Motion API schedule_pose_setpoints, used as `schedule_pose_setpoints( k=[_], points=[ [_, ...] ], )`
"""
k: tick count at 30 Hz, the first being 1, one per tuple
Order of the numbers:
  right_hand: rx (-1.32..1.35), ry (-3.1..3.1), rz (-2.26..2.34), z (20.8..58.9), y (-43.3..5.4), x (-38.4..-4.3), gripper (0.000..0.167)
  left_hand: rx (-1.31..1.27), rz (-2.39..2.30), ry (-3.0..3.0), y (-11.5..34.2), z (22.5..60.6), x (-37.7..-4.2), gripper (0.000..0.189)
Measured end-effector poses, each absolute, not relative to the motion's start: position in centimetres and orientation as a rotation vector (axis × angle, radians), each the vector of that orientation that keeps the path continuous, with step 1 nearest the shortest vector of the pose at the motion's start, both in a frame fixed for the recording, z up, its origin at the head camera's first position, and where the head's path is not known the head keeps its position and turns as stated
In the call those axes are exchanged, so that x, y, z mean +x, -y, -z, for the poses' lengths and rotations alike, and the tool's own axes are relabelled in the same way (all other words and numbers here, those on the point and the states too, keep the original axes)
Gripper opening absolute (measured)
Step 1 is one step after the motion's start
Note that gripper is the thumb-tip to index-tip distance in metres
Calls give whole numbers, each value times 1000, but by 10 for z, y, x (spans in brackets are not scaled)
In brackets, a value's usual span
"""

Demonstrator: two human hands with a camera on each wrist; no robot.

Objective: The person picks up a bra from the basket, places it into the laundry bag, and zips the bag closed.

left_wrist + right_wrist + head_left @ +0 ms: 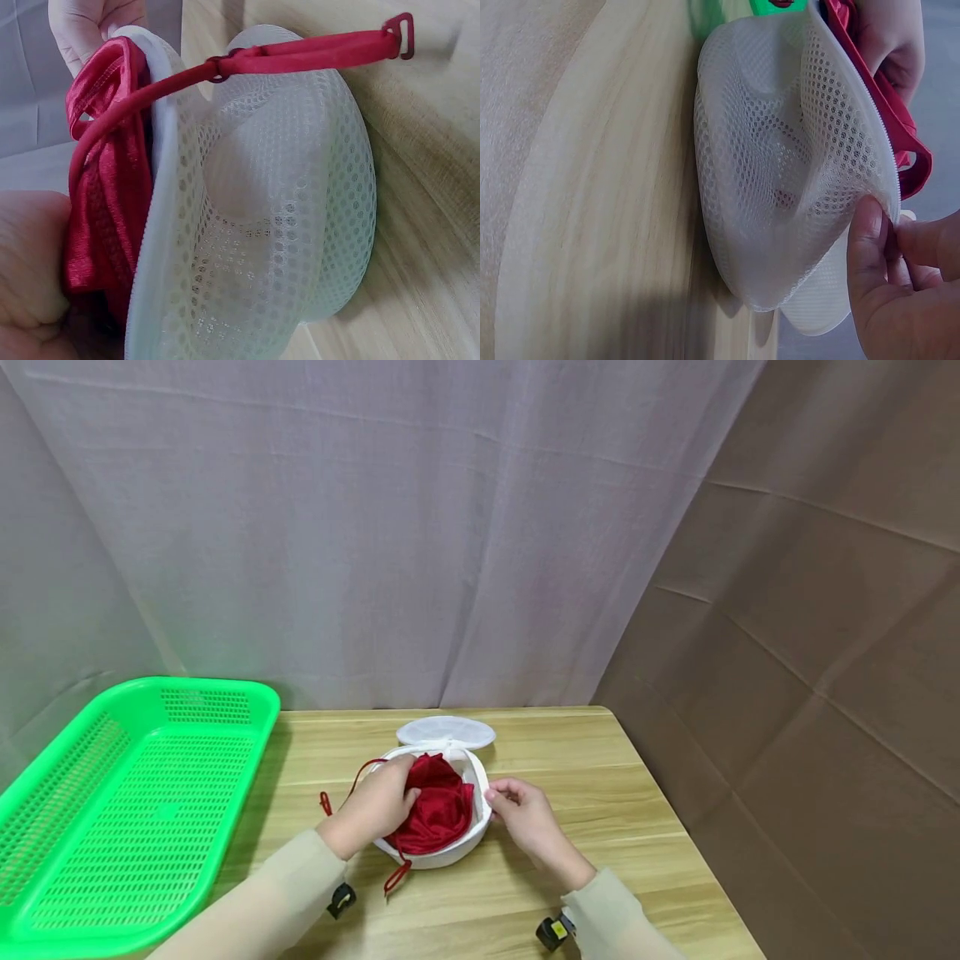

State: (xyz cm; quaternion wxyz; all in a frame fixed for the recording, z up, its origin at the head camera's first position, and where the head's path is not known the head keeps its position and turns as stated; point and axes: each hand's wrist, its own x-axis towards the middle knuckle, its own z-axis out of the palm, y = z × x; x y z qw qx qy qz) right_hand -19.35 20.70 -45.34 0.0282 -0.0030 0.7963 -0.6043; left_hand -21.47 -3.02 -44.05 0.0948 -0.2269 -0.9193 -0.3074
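A white mesh laundry bag [446, 861] with a zipped edge sits on the table, its round lid [446, 730] folded back at the far side. Red satin bra [442, 810] fills the mouth of the bag. One of its straps [315, 56], with a hook at the end, hangs out over the mesh. My left hand [378, 802] reaches in from the left and grips the bra, its fingers partly hidden by the fabric. On the right, my right hand [525, 818] pinches the bag's rim between thumb and fingers.
A large green plastic basket [258, 727] stands on the left of the wooden table [577, 760]. Grey cloth [360, 527] hangs behind the table, and a brown cloth wall [825, 693] rises along the right.
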Motion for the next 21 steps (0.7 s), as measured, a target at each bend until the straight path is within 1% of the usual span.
schedule_pose_setpoints(
  k=[7,14,21],
  points=[
    [-14,-2467,1894,453,-207,-192,14,-640,919,2716,35,430,-210,41],
    [7,-2455,1917,456,-210,-193,15,-610,1021,2621,53,421,-209,35],
    [0,-2425,1926,458,-211,-193,17,-494,1095,2632,77,421,-211,34]
  ],
)
